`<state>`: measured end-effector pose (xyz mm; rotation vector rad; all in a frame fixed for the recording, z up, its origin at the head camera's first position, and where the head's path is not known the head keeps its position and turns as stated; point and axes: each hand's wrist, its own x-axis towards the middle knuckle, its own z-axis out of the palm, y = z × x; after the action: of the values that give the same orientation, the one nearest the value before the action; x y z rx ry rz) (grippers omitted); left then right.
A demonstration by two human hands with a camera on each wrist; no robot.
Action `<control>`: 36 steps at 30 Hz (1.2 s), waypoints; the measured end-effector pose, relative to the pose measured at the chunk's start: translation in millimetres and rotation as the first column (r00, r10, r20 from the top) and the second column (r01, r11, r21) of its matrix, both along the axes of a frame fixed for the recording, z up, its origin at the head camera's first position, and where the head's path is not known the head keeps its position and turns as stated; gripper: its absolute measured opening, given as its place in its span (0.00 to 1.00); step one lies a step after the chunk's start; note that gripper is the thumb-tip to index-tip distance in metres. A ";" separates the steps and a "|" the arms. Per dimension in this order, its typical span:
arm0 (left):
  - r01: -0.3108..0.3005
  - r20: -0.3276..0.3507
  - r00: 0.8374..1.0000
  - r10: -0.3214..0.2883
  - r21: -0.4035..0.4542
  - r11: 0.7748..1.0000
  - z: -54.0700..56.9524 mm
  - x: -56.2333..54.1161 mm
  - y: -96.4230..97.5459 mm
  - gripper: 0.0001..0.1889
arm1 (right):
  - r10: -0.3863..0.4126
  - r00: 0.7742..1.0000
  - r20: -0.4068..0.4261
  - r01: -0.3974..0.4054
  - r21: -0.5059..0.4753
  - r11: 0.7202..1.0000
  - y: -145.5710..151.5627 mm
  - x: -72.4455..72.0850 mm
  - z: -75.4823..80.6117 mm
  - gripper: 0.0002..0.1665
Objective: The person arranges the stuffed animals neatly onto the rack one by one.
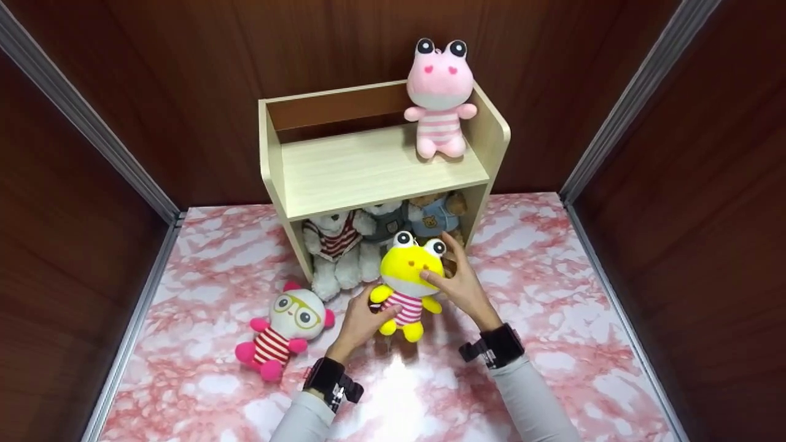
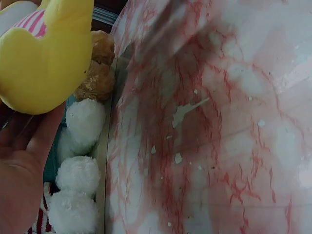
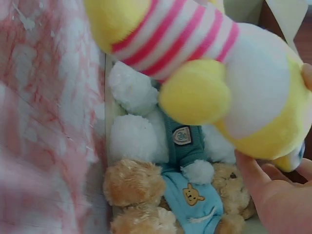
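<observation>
Gripping the yellow frog toy (image 1: 406,285) from two sides, both hands are at work just in front of the shelf (image 1: 368,166), by the right half of its lower compartment! The left hand (image 1: 362,319) has the body, thumb laid across the pink-and-white stripes; the right hand (image 1: 460,285) has the head, thumb on the face and fingers round the side. Clamped on the same toy, then, yet apart from each other. And the frog is tilted, its head toward the shelf's right side, feet toward the person.

Inside the shelf's lower compartment sits a plush row: a white bear in red-and-white stripes (image 1: 338,245) at the left, a white bear in a dark sweater (image 1: 387,221) in the middle, a brown bear in blue (image 1: 433,215) at the right (a little bear face decorates its top, no less). Up on the shelf's upper board, at the right end, sits a pink frog toy (image 1: 439,98). Out in front of the shelf's left side, a pink panda toy (image 1: 285,328) in glasses lies on the marbled desk (image 1: 215,387).
</observation>
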<state>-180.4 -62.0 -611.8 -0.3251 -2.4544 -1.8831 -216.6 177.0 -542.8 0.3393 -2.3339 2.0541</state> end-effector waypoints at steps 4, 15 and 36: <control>-0.096 -0.049 0.994 0.098 0.034 0.995 3.3 -0.3 3.7 0.27 | 0.005 0.999 0.039 -0.003 -0.060 0.998 3.1 2.7 -5.6 0.47; -0.197 -0.101 0.971 0.218 0.181 0.964 18.5 -0.8 12.3 0.22 | 0.097 0.995 0.035 -0.100 0.088 0.991 -12.9 18.8 5.1 0.26; -0.131 -0.106 0.981 0.162 0.250 0.959 68.1 10.2 18.8 0.19 | 0.048 0.997 -0.064 -0.047 0.020 0.999 -27.8 25.9 23.8 0.17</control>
<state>-170.2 -43.2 -543.6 -0.2361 -2.0782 -2.0032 -190.7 149.2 -519.0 0.4585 -2.3315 2.0106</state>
